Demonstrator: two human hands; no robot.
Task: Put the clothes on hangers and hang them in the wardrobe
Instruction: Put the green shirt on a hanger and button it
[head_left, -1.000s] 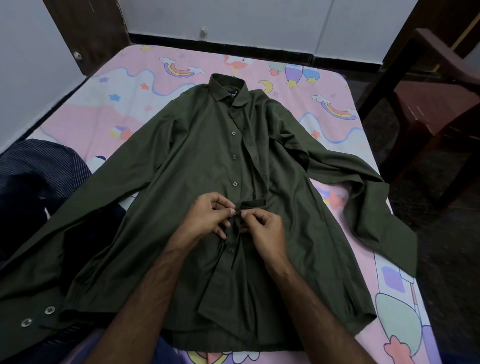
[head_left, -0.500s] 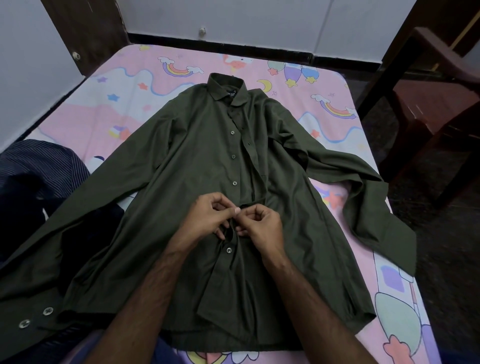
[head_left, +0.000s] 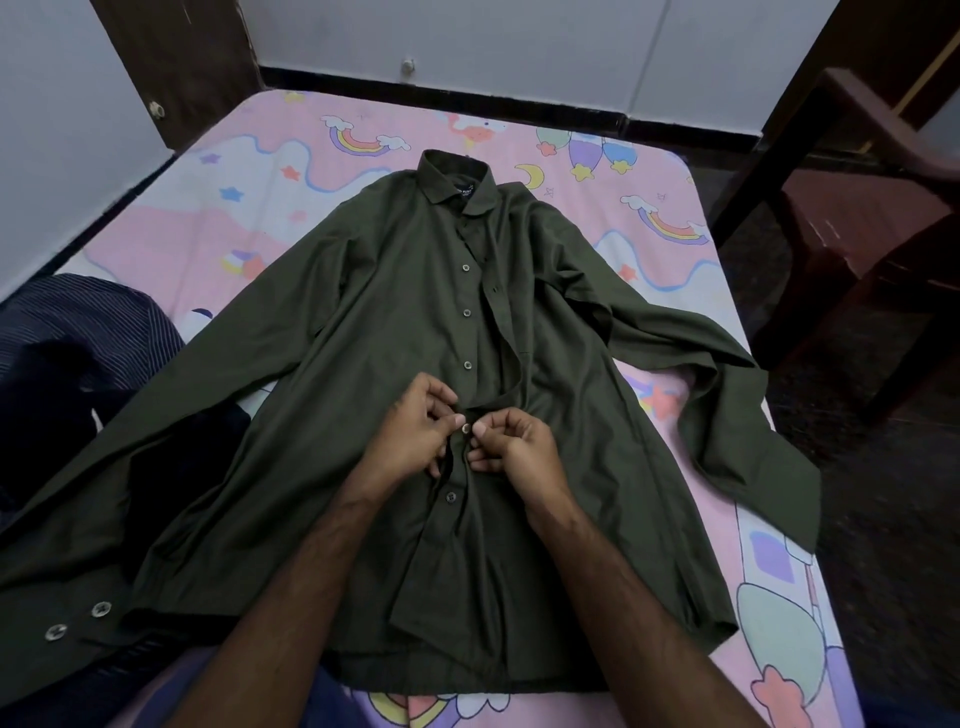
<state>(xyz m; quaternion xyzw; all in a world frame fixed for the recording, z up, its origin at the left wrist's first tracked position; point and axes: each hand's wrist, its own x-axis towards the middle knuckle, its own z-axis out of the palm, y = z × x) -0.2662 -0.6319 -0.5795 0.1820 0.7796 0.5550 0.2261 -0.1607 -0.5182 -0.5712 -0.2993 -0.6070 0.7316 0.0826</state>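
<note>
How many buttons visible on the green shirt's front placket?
5 on the dark green cotton shirt: three in a line up the chest, one between the hands, one just below them. Hands and folds may hide more.

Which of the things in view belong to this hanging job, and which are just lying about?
Belongs to the job:
- green shirt, spread flat on the bed
- button between the fingertips
- left hand and right hand, both pinching the shirt front
- striped garment, probably next

Just lying about:
- bed sheet
- brown chair

No hanger is in view.
</note>
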